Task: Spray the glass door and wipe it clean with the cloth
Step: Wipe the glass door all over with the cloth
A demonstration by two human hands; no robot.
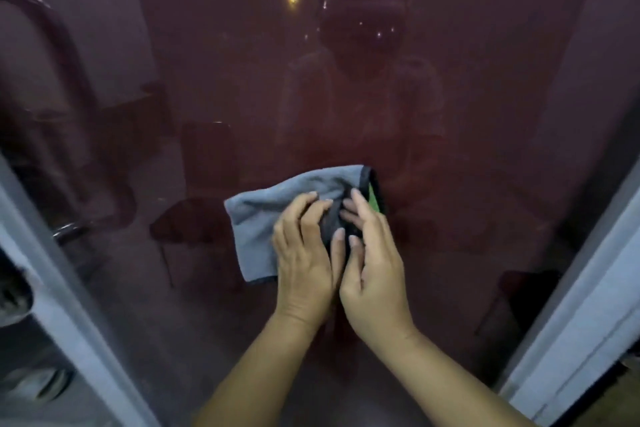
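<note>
Nearest you, both forearms reach in together. Your left hand (304, 253) lies on the grey cloth (273, 218) with fingers curled over a bunched fold, so that grip looks to be grasping the cloth; your right hand (372, 263) has fairly straight, released fingers touching the cloth's dark-edged side. The cloth sits against the lower middle of the glass door (346, 87). With the cloth crumpled, you risk wiping with a small patch and leaving streaks. Pressed by only one hand, it could slide down the pane. Farther left, the curved door handle (52, 55) could catch the cloth on a wide sweep.
</note>
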